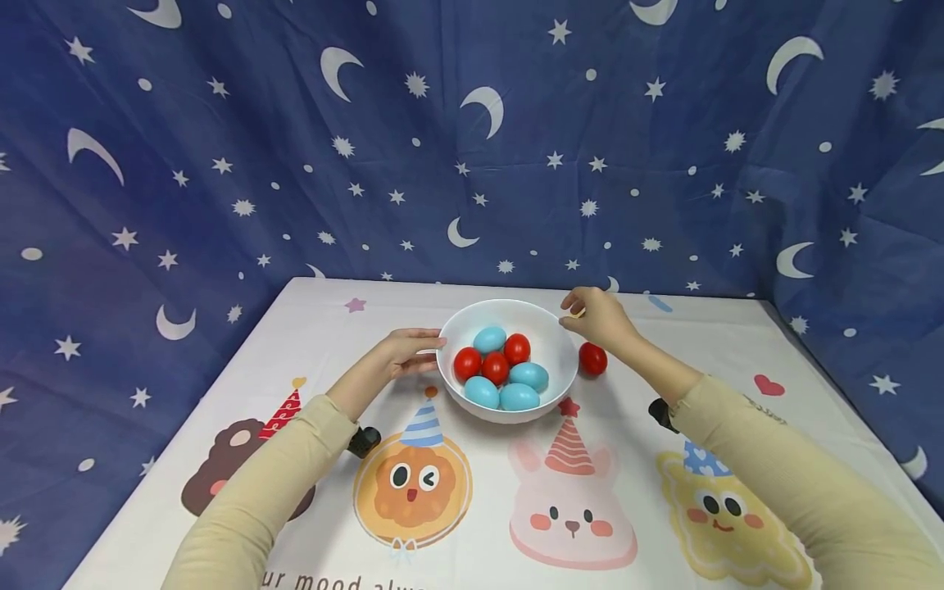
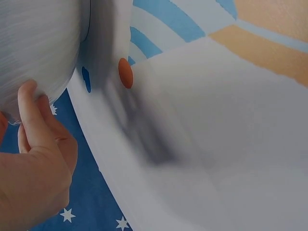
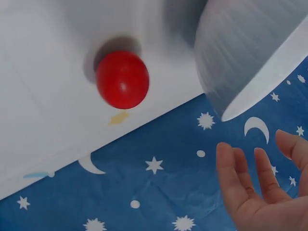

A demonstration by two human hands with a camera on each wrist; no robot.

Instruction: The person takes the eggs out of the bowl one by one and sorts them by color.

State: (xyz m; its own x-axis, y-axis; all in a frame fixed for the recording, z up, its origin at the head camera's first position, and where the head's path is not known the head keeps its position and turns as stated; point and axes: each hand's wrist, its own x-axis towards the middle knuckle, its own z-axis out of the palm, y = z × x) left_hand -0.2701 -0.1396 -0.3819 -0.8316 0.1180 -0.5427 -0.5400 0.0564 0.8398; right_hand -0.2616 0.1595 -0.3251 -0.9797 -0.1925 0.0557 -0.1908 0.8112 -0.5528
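A white bowl [image 1: 457, 393] holds several light blue eggs [image 1: 519, 397] and three red eggs [image 1: 496, 369]. At its left side my left hand [image 1: 415, 351] grips the wall, thumb near the rim and fingers against the outside. In the left wrist view, the fingers of that hand [image 2: 43, 159] press the bowl's outer surface [image 2: 38, 53]. My right hand [image 1: 601, 318] hovers by the right rim, fingers loosely bent and holding nothing. The right wrist view has this hand [image 3: 264, 187] apart from the bowl [image 3: 240, 53]. Another red egg [image 1: 593, 359] lies on the table outside the bowl.
A white cloth with cartoon prints, among them a pink bunny [image 1: 573, 524] and an orange face [image 1: 413, 483], covers the table [image 1: 472, 565]. Behind the far edge hangs a dark blue curtain [image 1: 413, 180] with moons and stars.
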